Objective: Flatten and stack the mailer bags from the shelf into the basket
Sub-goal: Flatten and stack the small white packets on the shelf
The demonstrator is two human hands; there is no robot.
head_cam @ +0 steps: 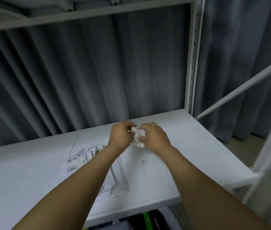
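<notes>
- While held over the back part of the shelf point(192, 146), one crumpled bag point(138, 138) is pinched by the left hand point(120, 136) and right hand point(155, 137), fingers curled around it.
- Probably best done by pulling opposite edges apart, then pressing it smooth on the shelf.
- Flat bags point(81, 159) lie nearer the shelf's front edge.
- No basket shows.

A white crumpled bag point(138, 137) is bunched between the left hand point(120, 135) and right hand point(154, 136), pinched by both. Clear flat bags point(81, 159) lie stacked on the shelf point(181, 155), under the left forearm.
</notes>
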